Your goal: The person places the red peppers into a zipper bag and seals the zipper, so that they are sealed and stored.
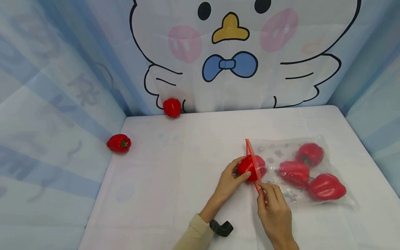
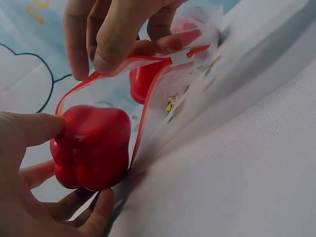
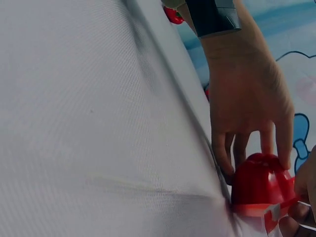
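Note:
A red bell pepper (image 1: 246,168) is held by my left hand (image 1: 228,181), fingers and thumb around its sides. It sits at the mouth of a clear zip bag (image 1: 272,144) lying on the table, partly inside the red-edged opening. My right hand (image 1: 276,212) pinches the bag's red zip edge (image 1: 257,166) near its front end. In the left wrist view the opening gapes beside the pepper (image 2: 91,148), and a white slider (image 2: 180,58) shows on the edge. Inside the bag lie 3 more red peppers (image 1: 326,187).
One loose red pepper (image 1: 172,107) stands at the table's back edge, in front of the printed curtain (image 1: 225,93). Another red pepper (image 1: 119,143) lies at the left edge. A white cloth covers the table (image 1: 162,194).

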Demonstrator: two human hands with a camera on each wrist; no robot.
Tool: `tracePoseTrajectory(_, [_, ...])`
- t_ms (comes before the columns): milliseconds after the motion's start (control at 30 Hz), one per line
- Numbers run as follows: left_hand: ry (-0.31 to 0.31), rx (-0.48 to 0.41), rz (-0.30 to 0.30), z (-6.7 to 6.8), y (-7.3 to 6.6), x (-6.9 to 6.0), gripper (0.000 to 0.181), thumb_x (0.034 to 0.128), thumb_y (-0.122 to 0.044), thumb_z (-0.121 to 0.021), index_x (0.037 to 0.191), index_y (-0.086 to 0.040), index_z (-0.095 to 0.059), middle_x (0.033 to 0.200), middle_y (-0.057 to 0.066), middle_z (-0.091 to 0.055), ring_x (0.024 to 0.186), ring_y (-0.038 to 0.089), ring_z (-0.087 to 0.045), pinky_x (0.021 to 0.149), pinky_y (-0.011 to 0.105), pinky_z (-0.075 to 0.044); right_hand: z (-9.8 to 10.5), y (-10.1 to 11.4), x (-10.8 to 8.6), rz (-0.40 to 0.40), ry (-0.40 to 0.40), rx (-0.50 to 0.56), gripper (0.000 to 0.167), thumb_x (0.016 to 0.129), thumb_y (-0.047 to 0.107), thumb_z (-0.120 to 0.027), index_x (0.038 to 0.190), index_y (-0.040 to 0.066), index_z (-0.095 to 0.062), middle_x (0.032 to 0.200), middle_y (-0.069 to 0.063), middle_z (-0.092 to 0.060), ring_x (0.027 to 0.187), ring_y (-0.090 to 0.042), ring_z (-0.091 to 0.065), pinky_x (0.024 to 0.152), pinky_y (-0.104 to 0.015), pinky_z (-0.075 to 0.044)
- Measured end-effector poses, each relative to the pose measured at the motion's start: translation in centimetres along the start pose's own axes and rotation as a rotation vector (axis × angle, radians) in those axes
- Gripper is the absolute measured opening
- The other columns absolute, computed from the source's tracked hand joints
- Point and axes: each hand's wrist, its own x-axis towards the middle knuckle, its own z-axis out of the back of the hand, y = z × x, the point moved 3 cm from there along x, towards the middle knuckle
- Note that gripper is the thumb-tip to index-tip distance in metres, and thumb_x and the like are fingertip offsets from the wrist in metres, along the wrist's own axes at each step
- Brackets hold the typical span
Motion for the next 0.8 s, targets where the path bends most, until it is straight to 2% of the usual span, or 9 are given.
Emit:
tracePoseTrajectory(200, [0.009,-0.011,-0.001,-0.6,-0.1,0.3,0.060,0.0942,-0.032,-0.072,0.151,-0.024,-0.054,0.137,0.011,-0.063,0.108,0.009,-0.058,0.084,0.019,-0.055,0.0,0.0,-0.1,0.000,-0.004,0.010,0.036,0.078,-0.010,-0.077,0.113,-0.002,-0.073,0.101,-0.015,-0.068,0.071,-0.017,-0.059,0.065,-0.011,-0.052])
tracePoseTrajectory(300, [0.006,-0.013,-0.009,-0.9,-0.1,0.5,0.061,0.0937,-0.031,-0.073,0.151,-0.023,-0.054,0.137,0.011,-0.064,0.110,0.009,-0.059,0.086,0.019,-0.055,0.0,0.1,-0.1,0.000,-0.008,0.012,0.036,0.078,-0.011,-0.076,0.113,-0.003,-0.072,0.101,-0.015,-0.068,0.071,-0.018,-0.060,0.064,-0.011,-0.051])
tracePoseTrajectory(433, [-0.002,-0.013,-0.025,-1.2,-0.1,1.2,0.062,0.0926,-0.029,-0.076,0.150,-0.018,-0.054,0.139,0.010,-0.066,0.114,0.009,-0.060,0.089,0.016,-0.054,0.0,0.1,-0.2,-0.001,-0.013,0.004,0.037,0.077,-0.012,-0.076,0.112,-0.003,-0.072,0.101,-0.015,-0.068,0.071,-0.019,-0.061,0.065,-0.012,-0.053])
tracePoseTrajectory(667, [0.004,-0.020,-0.033,-2.0,0.2,2.5,0.061,0.0914,-0.018,-0.077,0.148,-0.010,-0.055,0.136,0.014,-0.068,0.098,0.004,-0.066,0.085,0.016,-0.058,0.0,0.0,-0.3,-0.014,-0.007,-0.001,0.036,0.078,-0.011,-0.077,0.112,-0.002,-0.072,0.102,-0.016,-0.068,0.070,-0.017,-0.060,0.064,-0.010,-0.052])
tracePoseTrajectory(800, [0.006,-0.028,-0.050,-2.5,0.1,3.3,0.057,0.0906,-0.012,-0.075,0.145,-0.007,-0.058,0.129,0.014,-0.070,0.098,0.003,-0.066,0.085,0.014,-0.057,0.1,0.0,-0.3,-0.015,-0.003,0.001,0.033,0.080,-0.009,-0.076,0.112,-0.002,-0.072,0.102,-0.015,-0.067,0.070,-0.017,-0.059,0.063,-0.011,-0.052])
